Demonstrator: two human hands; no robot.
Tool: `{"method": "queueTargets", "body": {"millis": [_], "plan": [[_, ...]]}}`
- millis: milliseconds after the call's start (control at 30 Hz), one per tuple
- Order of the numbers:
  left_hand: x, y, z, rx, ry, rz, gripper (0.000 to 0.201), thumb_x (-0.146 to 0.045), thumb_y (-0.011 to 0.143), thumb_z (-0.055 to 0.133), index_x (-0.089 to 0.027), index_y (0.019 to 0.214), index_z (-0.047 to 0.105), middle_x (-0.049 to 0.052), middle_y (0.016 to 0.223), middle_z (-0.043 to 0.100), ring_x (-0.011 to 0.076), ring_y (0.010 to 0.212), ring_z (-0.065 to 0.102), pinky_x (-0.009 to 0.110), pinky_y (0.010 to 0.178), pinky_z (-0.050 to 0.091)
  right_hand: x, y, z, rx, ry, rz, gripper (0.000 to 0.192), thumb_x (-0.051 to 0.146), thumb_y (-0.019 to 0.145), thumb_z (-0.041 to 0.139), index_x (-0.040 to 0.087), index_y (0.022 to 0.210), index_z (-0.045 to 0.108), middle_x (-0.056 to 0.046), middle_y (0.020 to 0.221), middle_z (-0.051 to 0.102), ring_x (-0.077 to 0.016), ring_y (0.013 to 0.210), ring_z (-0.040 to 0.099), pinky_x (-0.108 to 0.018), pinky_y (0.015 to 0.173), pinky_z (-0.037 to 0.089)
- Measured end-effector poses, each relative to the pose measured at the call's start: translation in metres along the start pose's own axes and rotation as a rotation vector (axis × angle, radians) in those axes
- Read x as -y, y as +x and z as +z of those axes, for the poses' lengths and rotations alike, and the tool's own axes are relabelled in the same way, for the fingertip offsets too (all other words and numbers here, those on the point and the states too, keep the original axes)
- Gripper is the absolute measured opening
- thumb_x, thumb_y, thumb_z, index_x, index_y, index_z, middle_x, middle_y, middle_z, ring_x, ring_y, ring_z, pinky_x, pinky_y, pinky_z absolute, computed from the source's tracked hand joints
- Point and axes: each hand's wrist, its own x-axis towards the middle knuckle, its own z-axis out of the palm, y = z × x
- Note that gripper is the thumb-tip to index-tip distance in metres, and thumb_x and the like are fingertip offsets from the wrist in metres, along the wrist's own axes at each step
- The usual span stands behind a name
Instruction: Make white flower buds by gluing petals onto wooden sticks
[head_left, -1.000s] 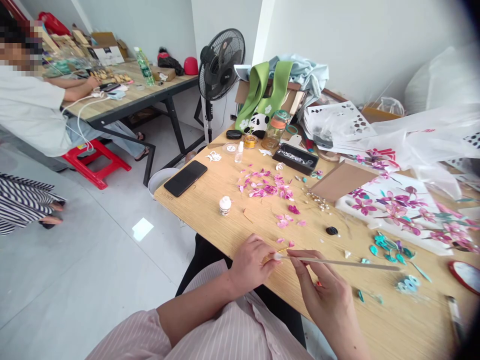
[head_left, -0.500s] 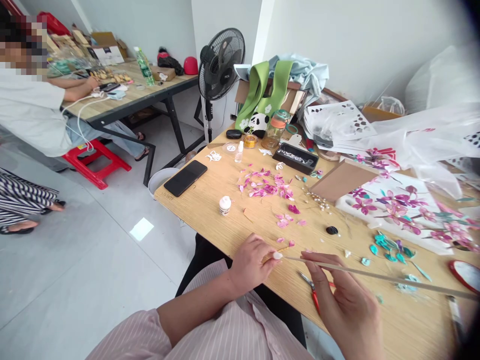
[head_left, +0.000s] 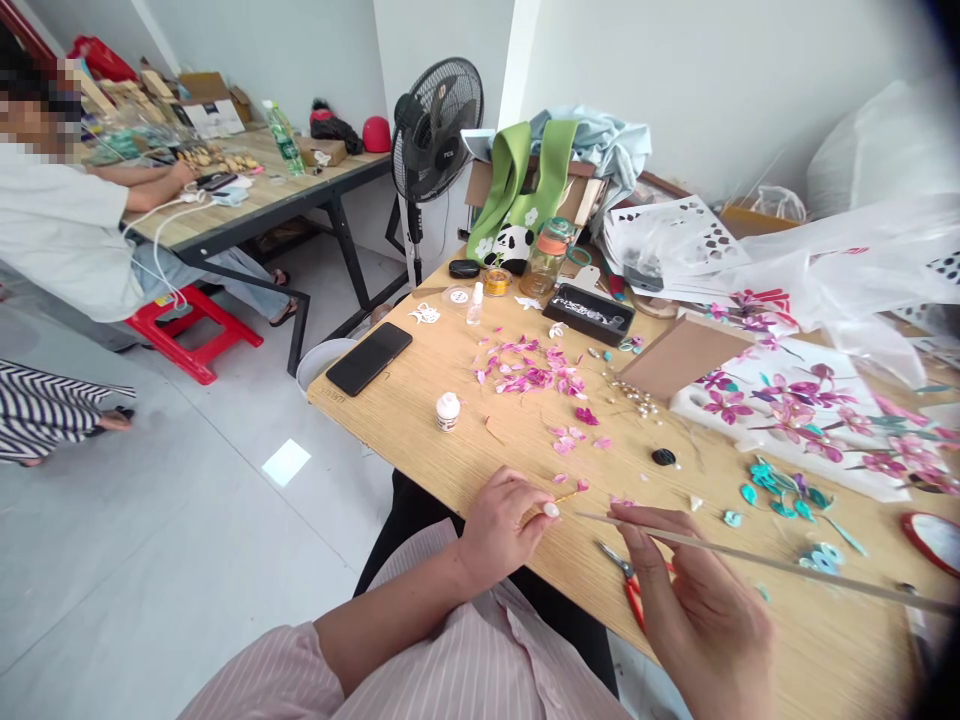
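My left hand (head_left: 501, 522) rests at the near edge of the wooden table (head_left: 465, 450), pinching a short gold wire (head_left: 564, 496) that carries a small pink petal at its tip. My right hand (head_left: 694, 610) holds a long thin stick (head_left: 757, 560) that runs to the right over the table; the stick's left tip lies just right of my left thumb. Red-handled scissors (head_left: 628, 585) lie on the table partly under my right hand. Loose pink petals (head_left: 536, 370) are scattered ahead.
A black phone (head_left: 369, 357), a small white jar (head_left: 448, 410), a black tray (head_left: 589, 313), a glass jar (head_left: 546, 258), a white board with pink flowers (head_left: 810, 410) and teal leaves (head_left: 780, 495) crowd the table. A fan (head_left: 437, 130) stands behind. A person (head_left: 60, 230) sits at another table, left.
My right hand slid back along the stick and away from my left, uncovering the red scissors. The stick's tip has parted from my left fingers.
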Motion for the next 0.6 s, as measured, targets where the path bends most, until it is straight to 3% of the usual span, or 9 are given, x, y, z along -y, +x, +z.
{"method": "queueTargets", "body": {"millis": [167, 367, 467, 600], "plan": [[-0.003, 0.002, -0.004, -0.032, -0.012, 0.004, 0.01, -0.024, 0.082, 0.07, -0.019, 0.088, 0.063, 0.004, 0.085, 0.072, 0.0196, 0.082, 0.06, 0.036, 0.078, 0.051, -0.005, -0.001, -0.003, -0.016, 0.012, 0.093, 0.011, 0.027, 0.092, 0.056, 0.025, 0.096, 0.067, -0.004, 0.099, 0.069, -0.0192, 0.095, 0.065, -0.028, 0.074, 0.05], [-0.012, 0.004, -0.019, -0.09, 0.025, 0.015, 0.008, -0.022, 0.084, 0.068, -0.02, 0.089, 0.062, 0.003, 0.083, 0.07, 0.0184, 0.083, 0.058, 0.034, 0.077, 0.049, -0.015, -0.004, -0.006, -0.073, 0.177, 0.319, 0.017, 0.036, 0.089, 0.061, 0.023, 0.091, 0.07, -0.005, 0.098, 0.072, -0.0183, 0.087, 0.068, -0.028, 0.077, 0.055], [-0.007, 0.002, -0.022, -0.067, 0.102, 0.005, 0.004, -0.02, 0.085, 0.065, -0.02, 0.085, 0.061, 0.003, 0.079, 0.069, 0.0185, 0.08, 0.057, 0.034, 0.075, 0.049, -0.019, -0.003, -0.009, -0.12, 0.25, 0.42, 0.021, 0.04, 0.087, 0.063, 0.021, 0.089, 0.071, -0.006, 0.095, 0.072, -0.0172, 0.08, 0.068, -0.025, 0.069, 0.057], [0.005, -0.003, -0.019, -0.01, 0.182, -0.063, 0.007, -0.018, 0.085, 0.064, -0.02, 0.079, 0.06, 0.003, 0.076, 0.067, 0.0202, 0.079, 0.056, 0.035, 0.072, 0.049, -0.022, 0.0, -0.012, -0.17, 0.393, 0.5, 0.029, 0.042, 0.085, 0.066, 0.019, 0.101, 0.07, -0.008, 0.091, 0.072, -0.0184, 0.076, 0.067, -0.029, 0.066, 0.059]]}}
